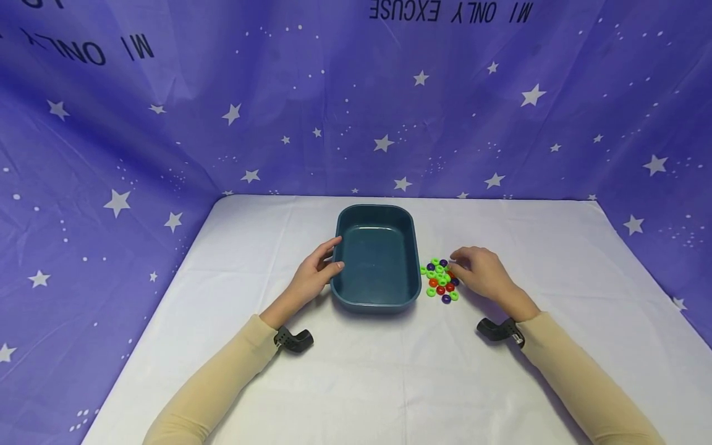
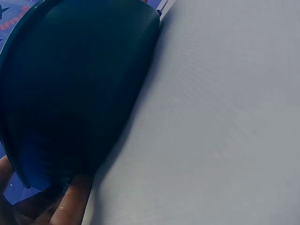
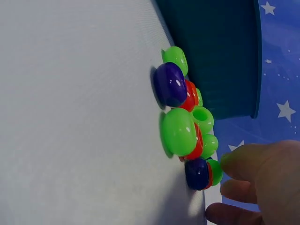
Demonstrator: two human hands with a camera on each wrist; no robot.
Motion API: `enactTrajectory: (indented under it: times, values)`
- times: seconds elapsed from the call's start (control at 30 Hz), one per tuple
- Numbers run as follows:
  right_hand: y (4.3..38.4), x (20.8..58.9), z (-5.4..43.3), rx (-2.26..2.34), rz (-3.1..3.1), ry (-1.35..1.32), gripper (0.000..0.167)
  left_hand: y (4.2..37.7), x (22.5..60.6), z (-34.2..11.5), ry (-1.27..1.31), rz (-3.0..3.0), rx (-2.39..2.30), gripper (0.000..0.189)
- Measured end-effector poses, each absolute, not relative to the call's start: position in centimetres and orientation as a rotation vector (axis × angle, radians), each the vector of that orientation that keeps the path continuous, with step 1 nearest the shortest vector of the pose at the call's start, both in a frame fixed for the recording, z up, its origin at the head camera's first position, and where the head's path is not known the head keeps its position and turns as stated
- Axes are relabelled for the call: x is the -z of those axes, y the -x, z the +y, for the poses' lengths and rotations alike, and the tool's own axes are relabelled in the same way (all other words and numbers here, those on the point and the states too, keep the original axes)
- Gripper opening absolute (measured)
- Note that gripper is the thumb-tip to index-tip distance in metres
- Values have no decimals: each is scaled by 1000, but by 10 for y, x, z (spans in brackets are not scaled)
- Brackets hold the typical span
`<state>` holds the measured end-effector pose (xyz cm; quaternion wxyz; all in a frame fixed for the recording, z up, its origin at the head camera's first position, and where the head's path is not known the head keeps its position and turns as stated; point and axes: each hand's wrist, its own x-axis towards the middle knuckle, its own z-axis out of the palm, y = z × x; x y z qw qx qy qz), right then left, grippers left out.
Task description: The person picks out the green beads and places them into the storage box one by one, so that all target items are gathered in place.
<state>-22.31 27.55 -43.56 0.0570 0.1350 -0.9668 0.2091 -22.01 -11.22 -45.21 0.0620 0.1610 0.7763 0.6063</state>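
A deep teal rectangular tub stands on the white cloth, and nothing lies inside it. My left hand holds its left side, thumb and forefinger at the rim; in the left wrist view, fingers lie against the outer wall. Just right of the tub is a small pile of chunky plastic beads with holes, bright green, dark purple and red-orange. My right hand hovers at the pile's right edge, fingers loosely bent. Its fingertips are beside a green bead; whether they touch it is unclear.
A white cloth covers the table. Purple star-printed fabric hangs behind and along both sides. Each wrist wears a black camera mount, one on the left and one on the right.
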Motion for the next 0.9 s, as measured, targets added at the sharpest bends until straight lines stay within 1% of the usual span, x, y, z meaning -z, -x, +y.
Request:
enactTrajectory:
  times: [0.2,0.43,0.63,0.9]
  values:
    - [225,436,272,-659,-2982,-343,23,221,453,-112,-481,2349,-1837,61]
    - [229,438,269,-684,-3018,-258,27,221,453,-112,-479,2347,-1836,61]
    - [230,436,266,-745,-3048,-190,26,221,452,-112,-475,2345,-1840,61]
    - [230,438,267,-752,-3048,-199,24,222,453,-112,-465,2341,-1842,61]
